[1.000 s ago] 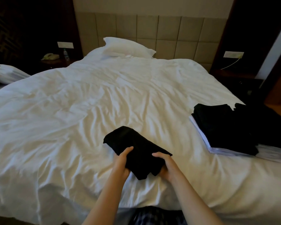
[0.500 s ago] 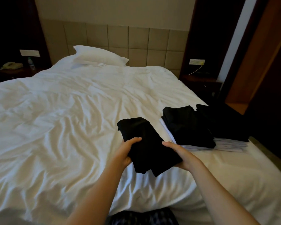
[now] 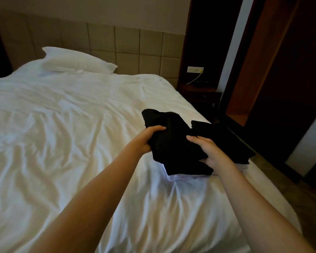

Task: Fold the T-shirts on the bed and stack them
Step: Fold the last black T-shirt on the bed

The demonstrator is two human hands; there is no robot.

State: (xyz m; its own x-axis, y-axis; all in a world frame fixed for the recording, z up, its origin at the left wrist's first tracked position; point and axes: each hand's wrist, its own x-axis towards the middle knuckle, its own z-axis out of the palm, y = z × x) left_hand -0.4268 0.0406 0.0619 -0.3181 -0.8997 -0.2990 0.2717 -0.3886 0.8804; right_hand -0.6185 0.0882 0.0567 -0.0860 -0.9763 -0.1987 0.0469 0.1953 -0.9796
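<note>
A white bed (image 3: pixel 62 125) with a creased duvet fills most of the view; a padded, panelled headboard (image 3: pixel 128 42) stands along its far edge. A white pillow (image 3: pixel 77 60) lies at the head of the bed, against the headboard. A dark nightstand (image 3: pixel 199 92) stands beside the far right corner of the bed. On the right edge of the bed, about midway along it, rests a stack of folded garments (image 3: pixel 232 143): black pieces above, with a white layer (image 3: pixel 186 177) showing at the bottom of the near side. A folded black T-shirt (image 3: pixel 171 137) is held directly over the left part of this stack; black lies against black, so whether it touches the pile cannot be told. The left hand (image 3: pixel 144 141) grasps the shirt's left side, thumb on top and fingers hidden beneath the cloth. The right hand (image 3: pixel 212 154) grasps the shirt's near right side, fingers curled round the fabric. Both forearms reach in from the near edge of the bed. A pale wall socket plate (image 3: pixel 195 69), with a thin cable (image 3: pixel 194 79) hanging from it, is mounted above the nightstand.
</note>
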